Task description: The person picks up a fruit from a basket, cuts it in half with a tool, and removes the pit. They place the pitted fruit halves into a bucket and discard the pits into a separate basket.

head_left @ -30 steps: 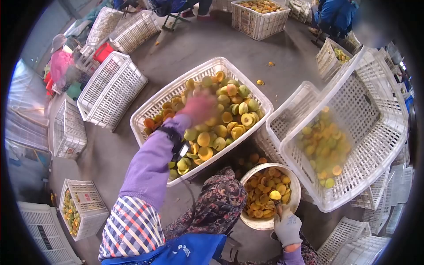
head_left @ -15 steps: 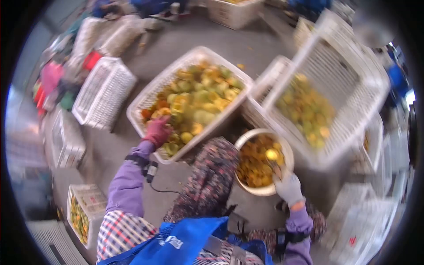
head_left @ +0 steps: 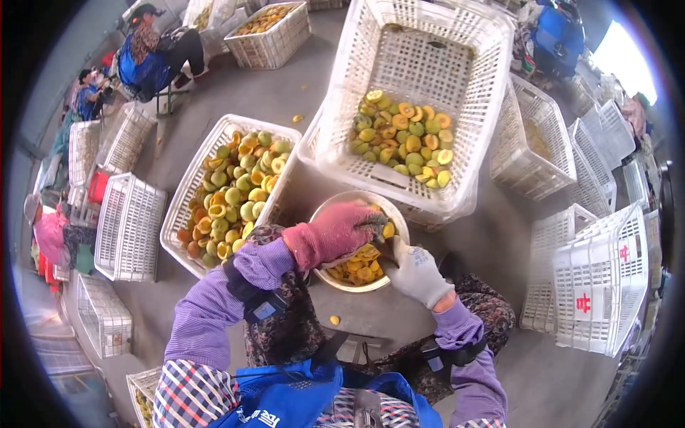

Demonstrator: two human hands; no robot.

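Observation:
My left hand [head_left: 334, 234], in a pink glove with dark fingertips, is curled over the round white bucket [head_left: 404, 227]; what its fingers hold is hidden. Close beside it my right hand [head_left: 419, 274], in a white glove, is closed around a tool whose dark part points toward my left fingers. Orange-yellow fruit pieces [head_left: 365, 267] lie in the bucket below both hands. To the left, a white crate [head_left: 173, 220] holds green and orange fruit halves [head_left: 232, 192]. Beyond the bucket, a raised white crate [head_left: 325, 135] has more fruit halves [head_left: 407, 135] in one end.
Stacked white crates stand at the right [head_left: 599, 278] and left [head_left: 128, 228]. A crate of orange pieces [head_left: 270, 43] is at the back. A seated person [head_left: 143, 60] is at the upper left, with other people farther off. A fruit piece [head_left: 335, 319] lies on the floor near my knees.
My left hand has moved from the left fruit crate to the bucket, beside my right hand. The camera view has shifted, and the raised crate now appears farther left and upright in view.

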